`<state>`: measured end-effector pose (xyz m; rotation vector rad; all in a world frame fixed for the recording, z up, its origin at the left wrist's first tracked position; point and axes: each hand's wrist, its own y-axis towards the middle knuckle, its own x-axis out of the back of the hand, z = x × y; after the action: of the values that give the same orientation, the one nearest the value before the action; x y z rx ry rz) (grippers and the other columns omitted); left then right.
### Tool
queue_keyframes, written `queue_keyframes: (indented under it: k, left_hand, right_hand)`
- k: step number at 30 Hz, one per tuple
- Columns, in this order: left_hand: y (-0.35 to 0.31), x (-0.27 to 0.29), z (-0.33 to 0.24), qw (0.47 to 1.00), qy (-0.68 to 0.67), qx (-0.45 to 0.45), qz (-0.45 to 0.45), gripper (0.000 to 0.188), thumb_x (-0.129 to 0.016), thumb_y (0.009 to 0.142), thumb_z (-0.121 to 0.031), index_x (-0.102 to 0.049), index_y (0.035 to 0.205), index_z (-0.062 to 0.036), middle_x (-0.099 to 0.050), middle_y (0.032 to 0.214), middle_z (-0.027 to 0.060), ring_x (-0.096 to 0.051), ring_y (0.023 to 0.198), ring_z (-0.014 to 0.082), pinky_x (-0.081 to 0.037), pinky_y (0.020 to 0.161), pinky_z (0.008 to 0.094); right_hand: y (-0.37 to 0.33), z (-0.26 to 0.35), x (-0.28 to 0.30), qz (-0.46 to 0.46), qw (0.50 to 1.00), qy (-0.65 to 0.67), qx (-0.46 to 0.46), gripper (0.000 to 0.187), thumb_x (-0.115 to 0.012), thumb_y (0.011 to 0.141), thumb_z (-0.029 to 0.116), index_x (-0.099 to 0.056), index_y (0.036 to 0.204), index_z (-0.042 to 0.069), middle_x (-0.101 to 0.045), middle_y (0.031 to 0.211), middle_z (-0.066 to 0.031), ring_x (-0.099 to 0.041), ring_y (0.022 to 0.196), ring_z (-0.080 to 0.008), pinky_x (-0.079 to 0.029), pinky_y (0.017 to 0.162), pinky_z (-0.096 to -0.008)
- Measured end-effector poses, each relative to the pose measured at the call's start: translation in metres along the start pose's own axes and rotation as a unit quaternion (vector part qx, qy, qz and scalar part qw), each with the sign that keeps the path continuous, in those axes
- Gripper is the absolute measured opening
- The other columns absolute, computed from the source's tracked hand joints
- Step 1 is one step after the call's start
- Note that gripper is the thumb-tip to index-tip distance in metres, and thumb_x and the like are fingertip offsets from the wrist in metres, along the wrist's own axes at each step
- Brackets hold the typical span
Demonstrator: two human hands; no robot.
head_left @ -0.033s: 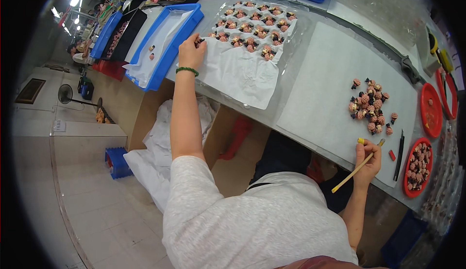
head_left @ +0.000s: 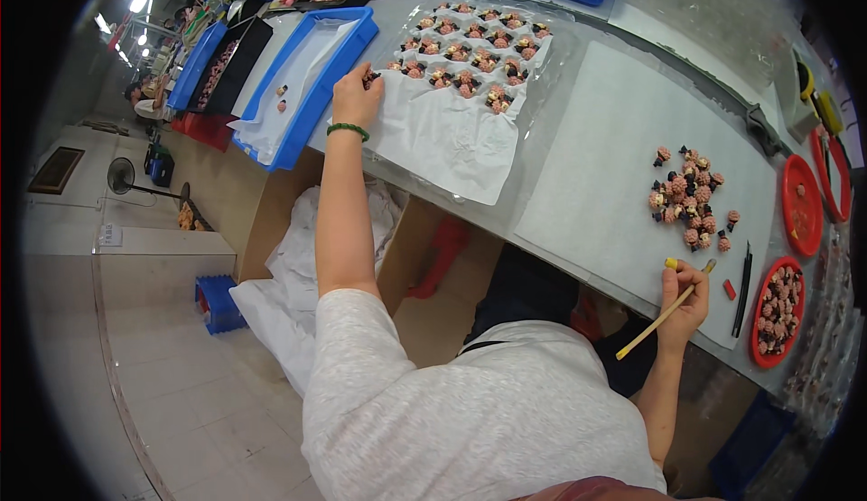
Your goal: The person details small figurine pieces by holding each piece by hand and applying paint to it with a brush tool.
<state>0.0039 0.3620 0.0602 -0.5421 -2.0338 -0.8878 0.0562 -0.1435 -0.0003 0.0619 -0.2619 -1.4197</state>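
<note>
Near the upper middle of the frame, the fingers of my left hand are bending together and pinching a small dark figurine at the left edge of a white padded sheet. Pink-and-black figurines are lying in rows across the sheet's upper part. At the upper left, a blue tray is holding 2 loose figurines on white lining. Toward the lower right, my right hand is curling its fingers around a wooden stick, whose yellow end is pointing to the lower left. A yellow piece is showing at its fingertips; I cannot tell whether they are pinching it or wearing it. Above that hand, a pile of figurines is sitting on white paper, with a small red block and a thin black tool lying nearby. At the right, a red dish is holding more figurines.
</note>
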Motion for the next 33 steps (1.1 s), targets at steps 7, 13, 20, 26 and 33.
queue_keyframes:
  k: [7,13,20,26,33]
  left_hand:
    - [-0.001,-0.02,0.0,0.967,0.216,-0.048,0.123,0.027,-0.051,0.08,-0.02,-0.056,0.096,0.0005,-0.05,0.113,0.0151,-0.046,0.102,0.0337,-0.038,0.082,0.0449]
    - [-0.006,-0.033,0.004,0.95,0.24,0.073,0.186,0.08,-0.016,0.083,-0.062,-0.017,0.135,-0.0015,-0.009,0.142,0.0153,-0.009,0.131,0.0316,-0.01,0.1,0.0562]
    - [-0.011,-0.013,-0.067,0.912,0.404,-0.046,0.053,0.068,-0.025,0.086,-0.055,-0.031,0.129,-0.0026,-0.024,0.136,0.0172,-0.02,0.126,0.0324,-0.016,0.098,0.055]
    - [-0.094,-0.042,-0.239,0.905,-0.316,-0.234,0.165,0.022,-0.054,0.083,-0.011,-0.058,0.104,-0.006,-0.06,0.093,0.0082,-0.057,0.075,0.0135,-0.044,0.064,0.0251]
    - [-0.115,-0.131,-0.305,0.94,-0.162,-0.224,0.2,0.03,-0.061,0.078,-0.029,-0.061,0.096,-0.0057,-0.058,0.083,0.0141,-0.057,0.069,0.0238,-0.045,0.062,0.032]
  right_hand:
    - [-0.003,-0.001,0.003,-0.001,1.0,-0.017,0.003,0.014,-0.061,0.078,0.0,-0.047,0.081,0.001,-0.055,0.091,-0.0105,-0.052,0.082,-0.0124,-0.042,0.077,-0.0244]
    - [0.0,0.005,-0.004,0.02,1.0,0.001,0.01,0.014,-0.059,0.077,-0.004,-0.047,0.083,0.001,-0.055,0.091,-0.009,-0.052,0.082,-0.0107,-0.042,0.074,-0.0216]
    - [0.003,0.004,0.002,0.028,0.999,-0.003,0.019,0.015,-0.06,0.076,-0.004,-0.047,0.082,0.0,-0.056,0.09,-0.0098,-0.053,0.079,-0.0103,-0.043,0.071,-0.0212]
    - [0.0,-0.003,0.01,0.039,0.998,-0.014,0.039,0.015,-0.06,0.076,-0.004,-0.047,0.082,-0.001,-0.056,0.089,-0.0103,-0.054,0.077,-0.0102,-0.044,0.069,-0.0215]
    - [-0.003,0.004,0.005,0.05,0.998,-0.002,0.04,0.015,-0.061,0.076,-0.002,-0.048,0.081,0.0,-0.056,0.086,-0.0095,-0.054,0.075,-0.0103,-0.045,0.068,-0.0222]
